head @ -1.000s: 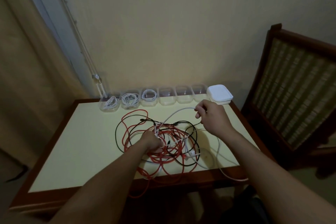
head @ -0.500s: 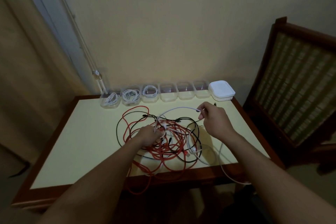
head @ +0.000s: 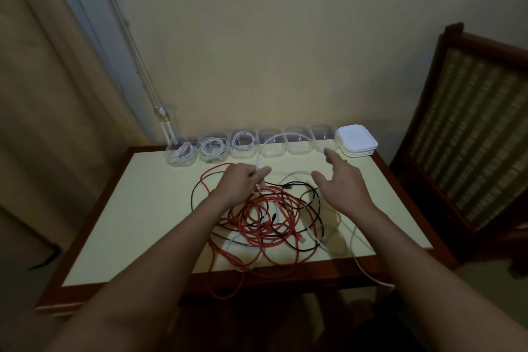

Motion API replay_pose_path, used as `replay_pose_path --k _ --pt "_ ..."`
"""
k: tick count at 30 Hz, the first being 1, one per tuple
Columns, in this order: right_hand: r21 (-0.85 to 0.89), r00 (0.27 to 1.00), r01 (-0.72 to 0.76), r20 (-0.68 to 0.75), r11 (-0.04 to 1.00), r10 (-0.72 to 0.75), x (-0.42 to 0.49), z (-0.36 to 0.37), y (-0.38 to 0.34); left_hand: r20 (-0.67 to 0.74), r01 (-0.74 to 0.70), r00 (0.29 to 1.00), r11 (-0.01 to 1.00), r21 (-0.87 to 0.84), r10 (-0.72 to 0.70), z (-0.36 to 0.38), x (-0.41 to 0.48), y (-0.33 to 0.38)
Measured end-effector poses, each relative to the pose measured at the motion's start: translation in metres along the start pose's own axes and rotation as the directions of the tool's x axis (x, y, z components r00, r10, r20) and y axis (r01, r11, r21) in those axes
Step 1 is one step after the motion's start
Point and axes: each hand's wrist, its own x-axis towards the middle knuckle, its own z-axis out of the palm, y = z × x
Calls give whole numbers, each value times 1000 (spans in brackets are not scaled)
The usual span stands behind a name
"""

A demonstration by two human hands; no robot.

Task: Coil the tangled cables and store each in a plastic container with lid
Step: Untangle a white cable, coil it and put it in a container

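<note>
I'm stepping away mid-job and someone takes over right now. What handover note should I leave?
Hands: left hand pinches a white cable that arcs over to the right hand, open with fingers spread, index fingertip by the cable.
Things: the tangle of red, black and white cables lies on the table, some loops hanging over the near edge.
Done: three filled containers at the back left hold coiled white cables, no lids on.
Left: free and coil the rest, fill the three empty containers, fit lids from the lid stack.

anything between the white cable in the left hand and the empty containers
No object blocks the way. The white cable, pinched by the left hand, arcs before the empty containers; its rest seems to lie in the tangle.
</note>
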Motion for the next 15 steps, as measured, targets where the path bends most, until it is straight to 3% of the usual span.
replay_pose_path --k 4,7,11,13,15 --pt "-186 980 55 -176 981 -89 -3 4 -17 -68 -173 982 983 69 177 -20 -14 32" --pt "-262 951 52 -281 964 -128 -9 0 -26 -69 -218 975 973 -73 213 -37 -37 55" --pt "73 910 408 -114 910 -399 -38 -5 -51 -21 -174 984 937 -305 176 -50 -68 87" --pt "262 916 398 -72 879 -394 -58 -4 -59 -1 -71 997 852 -519 83 -51 -80 96" --pt "360 945 326 -132 874 -299 -73 -2 -58 22 26 1000 713 -700 -14 -53 -90 101"
